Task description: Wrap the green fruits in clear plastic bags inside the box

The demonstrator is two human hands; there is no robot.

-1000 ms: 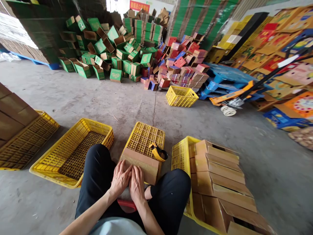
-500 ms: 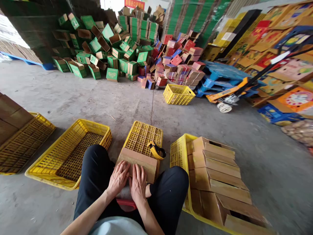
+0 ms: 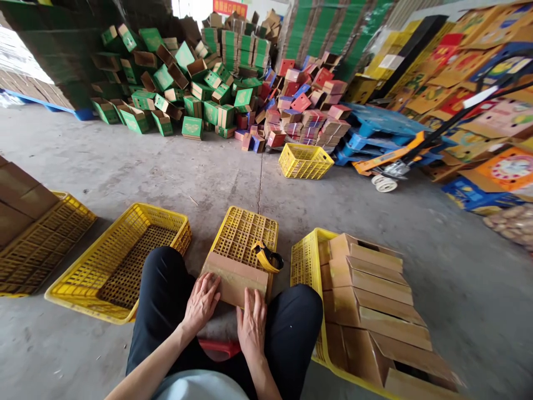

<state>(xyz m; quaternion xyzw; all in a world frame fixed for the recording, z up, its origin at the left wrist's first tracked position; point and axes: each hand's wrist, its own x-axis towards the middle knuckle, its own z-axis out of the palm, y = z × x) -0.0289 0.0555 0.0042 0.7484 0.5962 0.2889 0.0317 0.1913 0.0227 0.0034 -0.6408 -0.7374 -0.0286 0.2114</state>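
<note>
A closed brown cardboard box (image 3: 237, 278) lies across the near end of an upturned yellow crate (image 3: 239, 229) between my knees. My left hand (image 3: 202, 303) rests on the box's left near edge, its fingers stretched out. Against the right near edge lies my right hand (image 3: 253, 322), fingers extended over the cardboard. Both hands are open and touch the box without gripping it. Just beyond the box, at the crate's right side, sits a yellow and black tape dispenser (image 3: 266, 257).
To my right stands a yellow crate (image 3: 303, 261) filled with cardboard boxes (image 3: 383, 300). On the left are a yellow crate (image 3: 79, 278) and another holding boxes (image 3: 25, 194). Farther off are a small yellow crate (image 3: 306, 162), a pallet jack (image 3: 389, 158) and heaped green cartons (image 3: 191, 128).
My right hand has slid to the right along the box, away from my left hand. My left hand and the box have stayed nearly still.
</note>
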